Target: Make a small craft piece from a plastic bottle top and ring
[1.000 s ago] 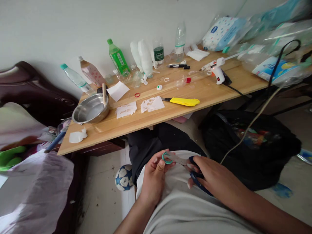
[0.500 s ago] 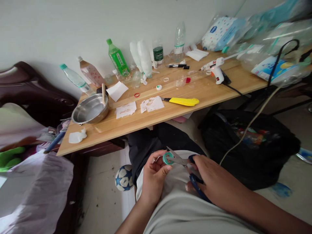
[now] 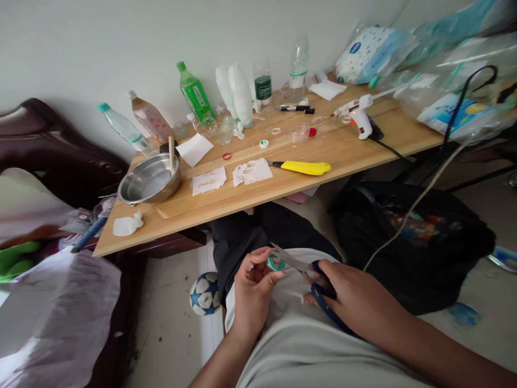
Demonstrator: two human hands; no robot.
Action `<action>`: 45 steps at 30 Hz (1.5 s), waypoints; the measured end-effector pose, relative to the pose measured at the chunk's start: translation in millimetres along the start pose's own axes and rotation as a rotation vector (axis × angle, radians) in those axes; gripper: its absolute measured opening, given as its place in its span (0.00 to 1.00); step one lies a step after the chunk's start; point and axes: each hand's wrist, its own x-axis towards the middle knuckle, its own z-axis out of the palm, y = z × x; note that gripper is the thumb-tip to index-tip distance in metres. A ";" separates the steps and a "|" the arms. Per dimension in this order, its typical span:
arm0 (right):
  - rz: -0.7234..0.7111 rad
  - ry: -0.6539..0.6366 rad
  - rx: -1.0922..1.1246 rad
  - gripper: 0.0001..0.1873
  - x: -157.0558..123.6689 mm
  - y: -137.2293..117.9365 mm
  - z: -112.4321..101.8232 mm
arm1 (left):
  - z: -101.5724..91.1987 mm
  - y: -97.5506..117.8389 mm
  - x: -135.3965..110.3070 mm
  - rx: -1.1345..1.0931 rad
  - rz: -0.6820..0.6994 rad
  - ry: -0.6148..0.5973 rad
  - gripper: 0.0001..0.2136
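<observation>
Between thumb and fingers, my left hand (image 3: 255,283) pinches a small green plastic bottle neck ring (image 3: 276,262) above my lap. My right hand (image 3: 343,288) is closed around the dark blue handles of a pair of scissors (image 3: 297,263). The blades point left and reach the ring's right edge; whether they touch it I cannot tell. Both hands are below the front edge of the wooden table (image 3: 226,202). On the table, a yellow utility knife (image 3: 306,168) lies close to that edge, beside torn pieces of white paper (image 3: 252,172).
A steel bowl (image 3: 150,180) with a wooden stick stands on the left of the table. Several bottles line the wall, among them a green one (image 3: 195,94). A glue gun (image 3: 361,116) stands right. A black bag (image 3: 407,253) and a ball (image 3: 205,294) are on the floor.
The scissors have shifted slightly; a blade that lay across the ring's opening is now by its right edge. My left hand has tilted the ring and moved slightly left.
</observation>
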 end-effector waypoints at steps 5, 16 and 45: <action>0.046 -0.017 -0.053 0.16 -0.4 0.6 1.6 | -1.3 -4.4 -0.3 -0.022 0.000 0.024 0.14; 0.007 -0.055 0.146 0.16 -5.9 3.9 -4.1 | 1.9 -0.6 -4.9 0.008 0.107 -0.056 0.15; 0.030 -0.092 0.068 0.08 2.2 7.9 -2.4 | 4.0 -0.7 -8.5 0.038 0.027 -0.016 0.15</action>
